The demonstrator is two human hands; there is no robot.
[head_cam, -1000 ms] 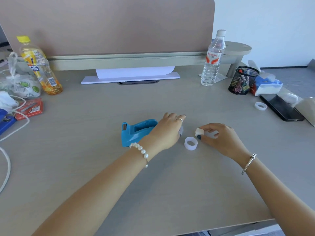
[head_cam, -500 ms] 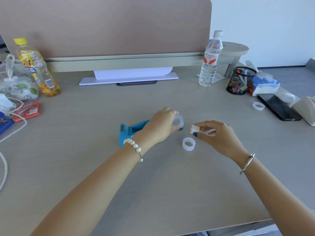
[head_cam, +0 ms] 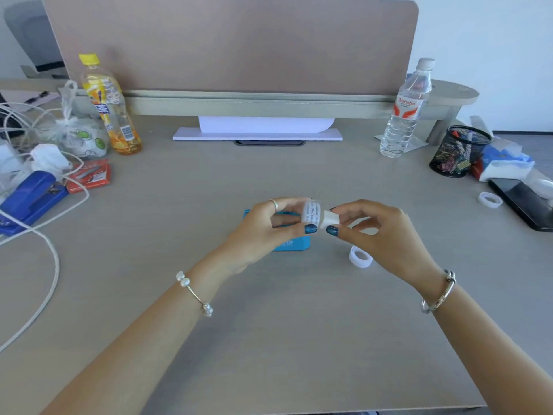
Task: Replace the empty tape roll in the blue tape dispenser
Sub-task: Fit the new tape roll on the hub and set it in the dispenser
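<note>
Above the grey bench (head_cam: 269, 339), the left hand (head_cam: 263, 232) is now lifting the clear tape roll (head_cam: 311, 212) toward the white plastic hub (head_cam: 329, 219) the right hand (head_cam: 380, 235) is pinching, ready to join.

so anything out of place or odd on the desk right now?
Nothing damaged or spilled. The blue dispenser sits behind the left hand, which holds a tape roll; the right hand pinches a small white piece. A loose white ring lies on the desk, another by the phone.

On the worktop (head_cam: 269, 339), the dispenser (head_cam: 291, 245) sits behind the left hand (head_cam: 263, 232); a spare ring (head_cam: 360, 257) lies to its right, the stapler (head_cam: 28, 199) far left.
</note>
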